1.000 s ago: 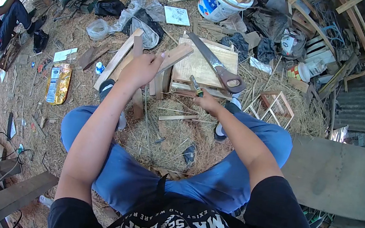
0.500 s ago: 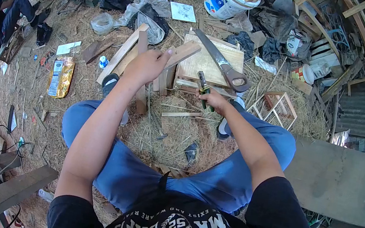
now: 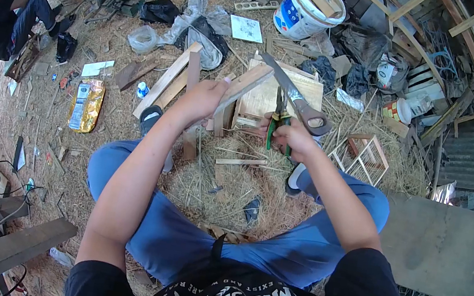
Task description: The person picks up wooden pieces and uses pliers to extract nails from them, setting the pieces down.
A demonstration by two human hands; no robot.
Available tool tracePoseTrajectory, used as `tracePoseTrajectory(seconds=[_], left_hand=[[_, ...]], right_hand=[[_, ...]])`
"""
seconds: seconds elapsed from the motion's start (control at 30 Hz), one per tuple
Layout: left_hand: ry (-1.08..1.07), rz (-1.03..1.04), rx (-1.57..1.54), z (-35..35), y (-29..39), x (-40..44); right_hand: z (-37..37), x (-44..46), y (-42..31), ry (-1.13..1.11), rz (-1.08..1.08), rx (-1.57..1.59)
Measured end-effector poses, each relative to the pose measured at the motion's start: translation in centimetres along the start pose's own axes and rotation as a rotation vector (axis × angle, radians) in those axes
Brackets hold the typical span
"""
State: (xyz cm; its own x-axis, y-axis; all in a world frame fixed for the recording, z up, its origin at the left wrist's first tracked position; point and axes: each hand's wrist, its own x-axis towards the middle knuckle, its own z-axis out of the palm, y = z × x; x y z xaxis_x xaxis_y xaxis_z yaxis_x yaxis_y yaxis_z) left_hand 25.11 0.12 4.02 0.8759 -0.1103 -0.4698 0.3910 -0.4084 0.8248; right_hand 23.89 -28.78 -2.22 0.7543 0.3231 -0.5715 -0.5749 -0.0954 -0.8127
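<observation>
My left hand (image 3: 203, 100) is closed around a wooden strip (image 3: 249, 85), which slants up and to the right. In my right hand (image 3: 294, 137) is a pair of pliers with green handles (image 3: 271, 133), their jaws pointing away from me and the handles spread apart. Just beyond the pliers lies a handsaw (image 3: 295, 97), its blade across a pale wooden panel (image 3: 249, 103). The far end of the strip comes close to the saw blade in view; I cannot tell if they touch. Under my left hand, more wood pieces (image 3: 167, 83) lie on the ground.
A white bucket (image 3: 289, 22) with wood on top stands at the back. A small wooden frame (image 3: 369, 157) is at the right, near a grey board (image 3: 440, 245). A gold packet (image 3: 86, 107) lies to the left. Another person (image 3: 16, 23) sits at the far left.
The pliers have turned more upright, and their handles are now spread wider in my right hand. My left hand still holds the strip. The whole view has shifted slightly.
</observation>
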Motion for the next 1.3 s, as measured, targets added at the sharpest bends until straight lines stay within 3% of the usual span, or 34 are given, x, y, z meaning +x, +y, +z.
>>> tracePoseTrajectory(seconds=[0.1,0.13,0.17,0.23,0.3,0.53,0.83,0.9,1.3], left_hand=[[-0.028,0.049,-0.070,0.0,1.0,-0.8],[-0.029,0.054,-0.069,0.2,1.3,-1.1],[0.005,0.160,-0.002,0.3,1.5,-1.4],[0.034,0.272,0.063,0.7,1.6,-1.4],[0.246,0.578,0.343,1.0,1.5,-1.2],[0.304,0.567,0.474,0.9,2.9,-2.4],[0.341,0.566,0.521,0.1,2.8,-3.4],[0.407,0.684,0.572,0.1,2.6,-3.4],[0.450,0.839,0.622,0.2,2.7,-3.5]], right_hand=[[1.8,-5.2,-6.9,-0.112,-0.023,0.047],[1.5,-6.4,-8.3,-0.255,-0.036,0.088],[1.3,-7.3,-9.3,-0.397,-0.050,0.129],[1.6,-8.4,-10.5,-0.433,-0.033,0.158],[1.9,-8.5,-10.8,-0.486,0.009,0.217],[2.5,-6.4,-10.2,-0.649,0.023,0.338],[1.9,-6.6,-9.7,-0.629,-0.011,0.347],[1.8,-6.6,-9.6,-0.630,-0.010,0.335],[0.9,-5.7,-7.5,-0.612,-0.009,0.401]])
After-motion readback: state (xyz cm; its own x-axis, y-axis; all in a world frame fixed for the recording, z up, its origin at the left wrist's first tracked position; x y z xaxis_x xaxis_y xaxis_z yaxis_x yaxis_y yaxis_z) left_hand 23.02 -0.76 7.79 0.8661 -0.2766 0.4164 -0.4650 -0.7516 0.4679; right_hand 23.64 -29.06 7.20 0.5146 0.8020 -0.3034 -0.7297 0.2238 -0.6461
